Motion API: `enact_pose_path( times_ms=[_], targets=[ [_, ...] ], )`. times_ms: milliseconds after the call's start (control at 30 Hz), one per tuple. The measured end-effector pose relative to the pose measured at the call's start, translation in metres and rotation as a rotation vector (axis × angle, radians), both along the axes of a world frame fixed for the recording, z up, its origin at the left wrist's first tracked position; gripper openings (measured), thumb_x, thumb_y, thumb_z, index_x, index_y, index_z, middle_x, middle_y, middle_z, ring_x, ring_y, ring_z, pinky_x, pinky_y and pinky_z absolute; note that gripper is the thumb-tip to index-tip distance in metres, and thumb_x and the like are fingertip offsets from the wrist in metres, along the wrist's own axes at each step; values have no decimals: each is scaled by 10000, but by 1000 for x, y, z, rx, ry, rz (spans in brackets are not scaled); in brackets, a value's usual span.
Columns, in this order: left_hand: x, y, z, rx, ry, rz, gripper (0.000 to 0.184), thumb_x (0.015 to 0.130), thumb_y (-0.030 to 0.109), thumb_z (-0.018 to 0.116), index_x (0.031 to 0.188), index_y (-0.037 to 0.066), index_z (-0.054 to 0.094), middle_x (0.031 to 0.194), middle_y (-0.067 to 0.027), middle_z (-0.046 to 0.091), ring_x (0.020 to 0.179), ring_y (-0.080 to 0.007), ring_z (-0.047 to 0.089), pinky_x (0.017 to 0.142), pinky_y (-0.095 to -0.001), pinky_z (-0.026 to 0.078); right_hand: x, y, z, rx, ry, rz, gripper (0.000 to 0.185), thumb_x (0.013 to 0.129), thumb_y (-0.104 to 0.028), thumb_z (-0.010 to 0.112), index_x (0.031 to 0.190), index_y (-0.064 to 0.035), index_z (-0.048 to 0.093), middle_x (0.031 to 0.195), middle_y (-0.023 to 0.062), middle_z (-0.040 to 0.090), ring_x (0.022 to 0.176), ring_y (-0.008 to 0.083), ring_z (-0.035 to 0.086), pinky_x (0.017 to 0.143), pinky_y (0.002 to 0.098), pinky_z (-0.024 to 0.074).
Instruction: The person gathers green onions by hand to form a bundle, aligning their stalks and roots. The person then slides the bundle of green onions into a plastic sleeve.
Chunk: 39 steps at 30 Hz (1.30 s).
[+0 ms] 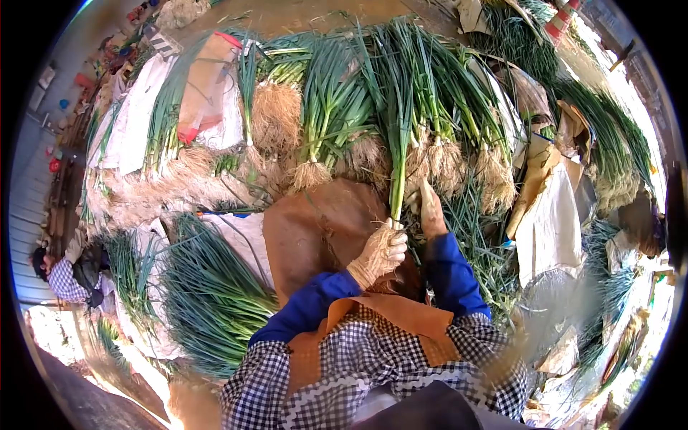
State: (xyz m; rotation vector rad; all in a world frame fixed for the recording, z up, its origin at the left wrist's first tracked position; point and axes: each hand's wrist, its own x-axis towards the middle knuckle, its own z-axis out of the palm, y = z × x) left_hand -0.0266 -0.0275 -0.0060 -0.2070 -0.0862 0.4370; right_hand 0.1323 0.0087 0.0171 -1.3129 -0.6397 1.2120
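Observation:
My left hand, in a pale, dirt-stained glove, is closed around the white lower end of a green onion. Its long green leaves point away from me, over the row of bunches. Just to the right, my right hand is stretched forward with its fingers extended beside the stalk. Its fingertips are close to the stringy roots of a bunch of green onions; whether they touch is unclear. Beneath my hands a brown apron covers my lap.
Root-end bunches line the far side. A large pile of green onions lies at my left, and loose leaves at my right. Farther right stands a white sack. Another person is at the far left.

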Motion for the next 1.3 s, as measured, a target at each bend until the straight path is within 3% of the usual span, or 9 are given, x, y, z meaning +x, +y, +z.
enact_pose_path(
  times_ms=[133,233,400,533,667,867,1067,1233,1300],
  targets=[
    [5,-12,9,100,572,-50,310,939,388,419,949,101,537,735,-52,465,522,-127,417,441,-244,367,-5,48,-25,63,46,98,285,924,-326,500,843,-78,614,643,-38,554,526,67,487,473,216,382],
    [3,-4,-10,56,450,-10,300,931,397,437,938,117,546,702,-36,459,520,-129,424,440,-243,361,-24,50,-28,79,-200,-149,297,922,-322,501,757,-98,607,562,-45,506,475,62,444,435,209,344],
    [-6,10,-20,-33,198,82,348,956,366,371,953,70,554,646,-11,415,497,-134,386,458,-256,347,-26,-12,-21,-10,159,26,264,925,-319,483,808,-108,590,585,-60,494,440,30,376,396,179,257],
    [7,-4,-19,-87,-25,-61,379,962,364,347,963,50,558,641,-17,404,499,-137,382,458,-260,322,-6,1,-6,-27,-2,38,377,929,-411,439,824,-76,579,593,-7,517,485,81,431,461,211,339],
    [9,-9,-8,-72,230,-45,340,941,396,389,879,118,574,591,-5,403,449,-138,373,405,-253,305,-12,44,-21,50,23,97,325,928,-355,470,808,-81,596,619,-16,531,512,68,446,472,222,356],
    [2,-3,-12,-95,227,15,344,945,397,383,872,117,569,589,-9,406,451,-137,375,403,-254,306,-36,42,-50,116,160,-257,310,925,-334,484,776,-85,594,597,-42,508,504,57,428,455,204,339],
    [6,-10,-21,-95,168,-78,346,945,397,383,862,113,563,594,-15,419,454,-137,375,404,-254,307,-7,53,-23,59,90,-37,257,910,-283,519,983,-52,606,812,-14,590,699,83,506,651,213,410],
    [3,-1,-20,-143,59,52,332,946,339,402,899,50,559,598,-10,395,490,-136,390,430,-259,319,-23,29,-7,68,195,-62,198,915,-243,494,928,-79,603,743,-12,585,600,71,495,543,202,396],
    [-3,13,-14,-112,106,119,318,948,323,397,895,55,560,571,-14,391,473,-127,381,432,-250,319,-19,-15,-13,47,94,165,203,918,-254,487,955,-87,596,706,-29,551,597,71,478,531,196,370]
  ],
)
